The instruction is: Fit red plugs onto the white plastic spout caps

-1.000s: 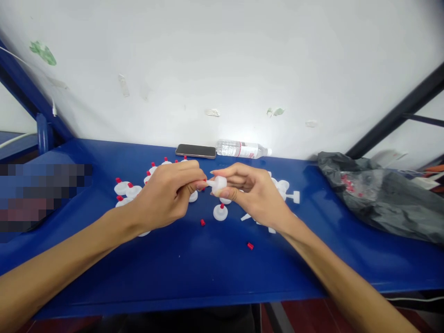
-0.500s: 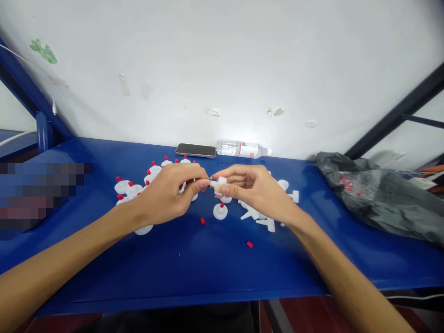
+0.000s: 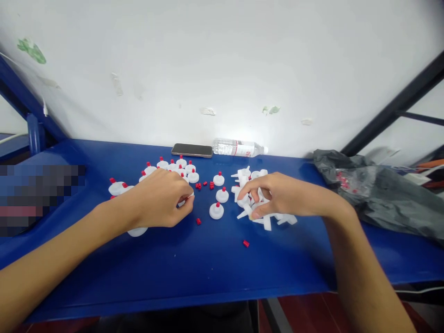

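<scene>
My left hand is closed, thumb against the fingers, beside the white caps with red tips. A sliver of white shows at its fingertips, but I cannot make out what it is. Over a pile of white nozzle caps my right hand reaches down with thumb and fingers apart, touching or just above the pieces. Between the hands stand three white caps with red tips, the nearest one lowest in view. Small red tips lie loose near them, with single ones closer to me.
A phone and a plastic bottle lying on its side rest along the wall. On the right is a dark plastic bag, with a clear bag of red pieces on it. The blue table has its edge near me.
My hands have separated. The right has left the white nozzle cap it held and moved right to the pile; the left has drawn back slightly left. Loose red tips between them are now uncovered.
</scene>
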### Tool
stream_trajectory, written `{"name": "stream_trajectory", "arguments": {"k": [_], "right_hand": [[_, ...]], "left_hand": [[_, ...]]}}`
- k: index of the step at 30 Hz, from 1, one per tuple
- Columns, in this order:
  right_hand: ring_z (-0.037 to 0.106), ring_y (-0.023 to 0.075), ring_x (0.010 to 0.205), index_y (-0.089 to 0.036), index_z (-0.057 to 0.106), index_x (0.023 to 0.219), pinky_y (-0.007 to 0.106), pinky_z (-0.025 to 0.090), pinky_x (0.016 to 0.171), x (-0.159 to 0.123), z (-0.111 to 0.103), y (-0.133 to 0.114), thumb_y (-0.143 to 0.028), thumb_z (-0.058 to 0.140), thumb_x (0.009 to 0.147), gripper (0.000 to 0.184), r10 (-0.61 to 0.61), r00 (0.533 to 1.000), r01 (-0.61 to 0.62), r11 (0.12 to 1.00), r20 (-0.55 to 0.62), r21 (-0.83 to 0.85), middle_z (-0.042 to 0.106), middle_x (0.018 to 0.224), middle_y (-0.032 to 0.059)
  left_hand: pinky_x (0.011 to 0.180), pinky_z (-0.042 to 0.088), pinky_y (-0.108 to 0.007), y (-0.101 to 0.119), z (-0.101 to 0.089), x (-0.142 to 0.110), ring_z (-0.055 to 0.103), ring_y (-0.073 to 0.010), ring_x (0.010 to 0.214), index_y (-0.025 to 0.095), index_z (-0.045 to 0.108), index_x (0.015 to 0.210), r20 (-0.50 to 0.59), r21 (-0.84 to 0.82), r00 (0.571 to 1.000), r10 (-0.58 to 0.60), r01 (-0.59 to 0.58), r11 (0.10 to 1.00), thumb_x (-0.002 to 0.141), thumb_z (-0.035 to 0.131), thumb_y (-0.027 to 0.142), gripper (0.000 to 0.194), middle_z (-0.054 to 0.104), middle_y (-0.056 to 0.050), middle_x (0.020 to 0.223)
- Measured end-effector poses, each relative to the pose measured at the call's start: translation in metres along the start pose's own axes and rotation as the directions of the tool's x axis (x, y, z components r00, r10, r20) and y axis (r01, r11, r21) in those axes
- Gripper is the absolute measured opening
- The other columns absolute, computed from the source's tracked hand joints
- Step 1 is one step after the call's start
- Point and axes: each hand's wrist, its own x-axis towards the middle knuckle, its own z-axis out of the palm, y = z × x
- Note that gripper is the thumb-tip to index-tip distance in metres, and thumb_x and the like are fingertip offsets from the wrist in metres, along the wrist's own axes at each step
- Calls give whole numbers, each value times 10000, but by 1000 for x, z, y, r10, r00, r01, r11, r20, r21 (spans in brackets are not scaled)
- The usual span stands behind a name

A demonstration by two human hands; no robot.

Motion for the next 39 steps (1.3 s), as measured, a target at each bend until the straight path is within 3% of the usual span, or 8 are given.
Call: {"name": "stream_trajectory", "arguments": {"k": [6, 9, 12, 15, 18, 26, 34, 39], "right_hand": [[638, 190, 778, -308, 786, 1088, 272, 434, 595, 2, 4, 2, -396, 794, 793, 309, 14, 1000, -13, 999, 18, -36, 717, 961, 24], [636, 184, 761, -281, 796, 1078, 279, 434, 613, 3, 4, -1, -436, 790, 796, 322, -25, 1000, 25, 999, -9, -41, 724, 934, 32], [595, 148, 675, -264, 793, 1067, 270, 411, 587, 2, 2, -6, -501, 788, 793, 362, -64, 995, 64, 998, -81, -2, 707, 867, 14], [557, 129, 651, -267, 783, 1068, 260, 397, 576, 3, 1, -10, -548, 781, 791, 394, -109, 977, 121, 991, -185, 55, 687, 831, -3], [539, 123, 647, -264, 778, 1088, 258, 387, 566, 5, 3, -12, -574, 768, 797, 425, -106, 968, 129, 987, -227, 92, 675, 826, -3], [521, 116, 621, -283, 772, 1085, 254, 387, 541, 8, 8, -16, -571, 777, 800, 405, -88, 976, 111, 988, -199, 105, 658, 811, -20], [571, 136, 782, -270, 734, 1081, 267, 448, 685, 8, 13, -24, -467, 795, 831, 324, -222, 915, 250, 967, -338, 41, 679, 1104, 16], [567, 126, 654, -276, 733, 1083, 261, 394, 600, 9, 18, -30, -491, 768, 851, 319, -230, 909, 261, 965, -349, 43, 720, 871, -15]], "left_hand": [[502, 182, -317, -1, -3, 2, 402, -151, 451, 206, 434, 543, -17, 93, 1000, 2, 0, 996, 896, 496, 331, 379, 543, -6, 506], [501, 200, -315, 3, -9, 1, 398, -139, 455, 207, 435, 577, -113, 37, 993, 34, -30, 999, 919, 510, 364, 384, 547, 6, 517], [515, 248, -306, 9, -15, -2, 453, -132, 476, 213, 542, 690, -148, -63, 987, 67, -77, 995, 931, 510, 315, 264, 593, 27, 569], [518, 267, -297, 16, -17, -7, 506, -145, 476, 268, 673, 885, -22, -92, 996, 83, -84, 992, 911, 552, 275, 125, 595, 47, 554], [524, 284, -292, 20, -14, -12, 577, -172, 520, 332, 713, 986, 125, -78, 989, 76, -66, 995, 879, 618, 269, 157, 616, 47, 565], [576, 336, -286, 25, -12, -9, 632, -165, 627, 298, 684, 891, 228, -179, 970, 81, -40, 983, 921, 561, 196, 163, 680, 40, 680], [563, 387, -249, 22, -19, -3, 596, -115, 539, 242, 632, 876, -67, -278, 998, -12, -7, 961, 901, 567, 250, 71, 665, 64, 654], [501, 419, -187, 22, -14, 0, 581, -76, 498, 228, 686, 917, -305, -408, 950, -66, -68, 910, 886, 637, 214, 60, 694, 58, 664]]}}
